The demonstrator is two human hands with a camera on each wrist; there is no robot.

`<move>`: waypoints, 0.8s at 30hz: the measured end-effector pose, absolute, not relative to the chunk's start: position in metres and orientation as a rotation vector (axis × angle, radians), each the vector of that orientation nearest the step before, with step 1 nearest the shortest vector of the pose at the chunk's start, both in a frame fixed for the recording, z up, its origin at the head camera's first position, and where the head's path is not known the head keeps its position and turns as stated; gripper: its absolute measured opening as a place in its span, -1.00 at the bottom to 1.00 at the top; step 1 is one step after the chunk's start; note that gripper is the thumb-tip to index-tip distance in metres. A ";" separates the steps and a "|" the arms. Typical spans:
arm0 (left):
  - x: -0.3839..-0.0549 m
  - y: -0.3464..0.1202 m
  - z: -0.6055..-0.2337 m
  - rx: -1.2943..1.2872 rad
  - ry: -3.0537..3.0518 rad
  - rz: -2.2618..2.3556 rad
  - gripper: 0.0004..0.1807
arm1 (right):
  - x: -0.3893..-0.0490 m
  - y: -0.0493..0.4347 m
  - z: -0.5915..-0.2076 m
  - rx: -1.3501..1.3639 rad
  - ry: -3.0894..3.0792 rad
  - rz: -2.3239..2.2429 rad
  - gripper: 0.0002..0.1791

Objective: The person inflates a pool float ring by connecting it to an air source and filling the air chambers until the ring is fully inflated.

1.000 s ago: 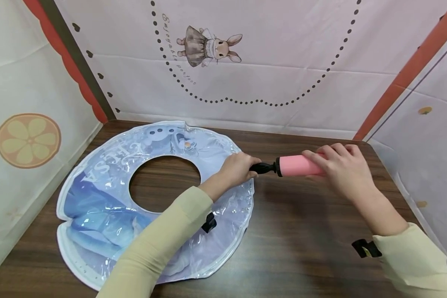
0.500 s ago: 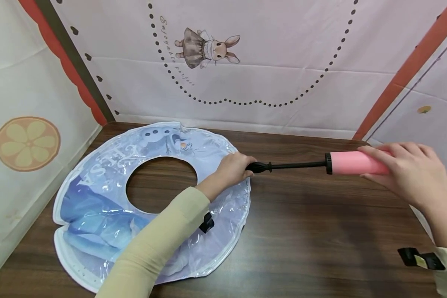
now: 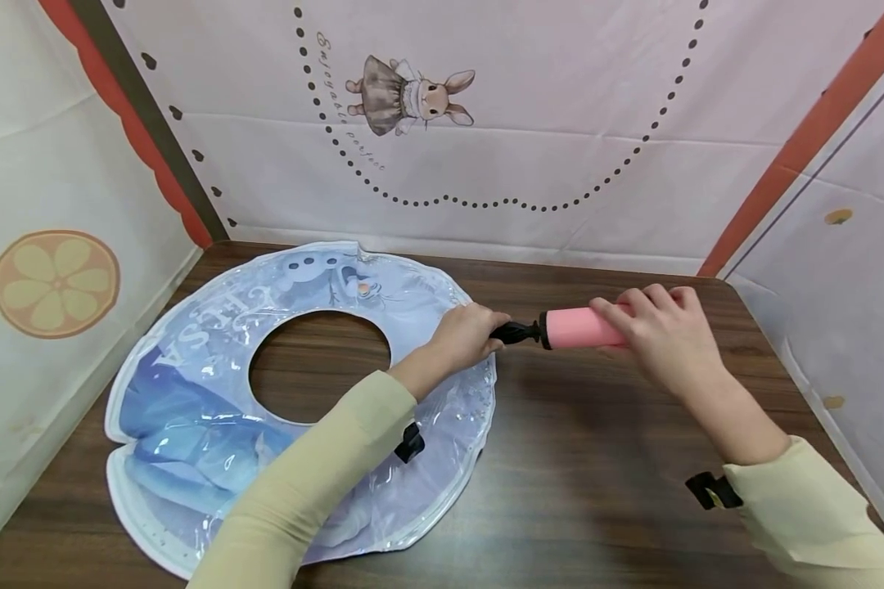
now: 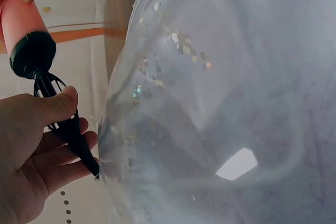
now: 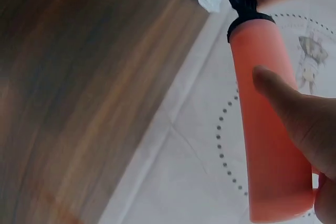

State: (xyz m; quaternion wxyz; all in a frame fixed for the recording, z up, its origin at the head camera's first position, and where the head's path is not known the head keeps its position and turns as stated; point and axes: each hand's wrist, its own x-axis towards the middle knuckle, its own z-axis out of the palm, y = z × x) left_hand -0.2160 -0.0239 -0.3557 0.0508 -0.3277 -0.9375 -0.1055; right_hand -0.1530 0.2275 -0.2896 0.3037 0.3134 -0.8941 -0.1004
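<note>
A pink hand pump with a black nozzle end lies level between my two hands. My right hand grips the pink barrel, thumb along its side in the right wrist view. With thumb and fingers, my left hand pinches the black end, whose thin tip meets the clear edge of the swim ring in the left wrist view. The blue and lilac ring, partly puffed and wrinkled, lies flat under my left forearm. The pump's black end cap sits close against the black piece, its rod hidden.
The brown wooden table bears the ring on its left side. A printed cloth with a rabbit stands as a wall at the back, and more cloth walls rise at left and right.
Half a second ago the pink barrel was drawn far right with a long black rod showing; my right hand has pushed it back left. My left hand has stayed at the ring's edge.
</note>
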 end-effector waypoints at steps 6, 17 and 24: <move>-0.218 -0.024 -0.357 -0.984 -2.871 -0.415 -0.61 | -0.155 0.231 -0.289 0.819 -2.414 -0.265 -0.30; -0.221 -0.026 -0.358 -0.968 -2.853 -0.333 -0.61 | -0.134 0.304 -0.268 0.646 -2.530 -0.214 -0.04; -0.221 -0.029 -0.361 -0.968 -2.866 -0.305 -0.59 | -0.130 0.311 -0.263 0.622 -2.508 -0.245 -0.03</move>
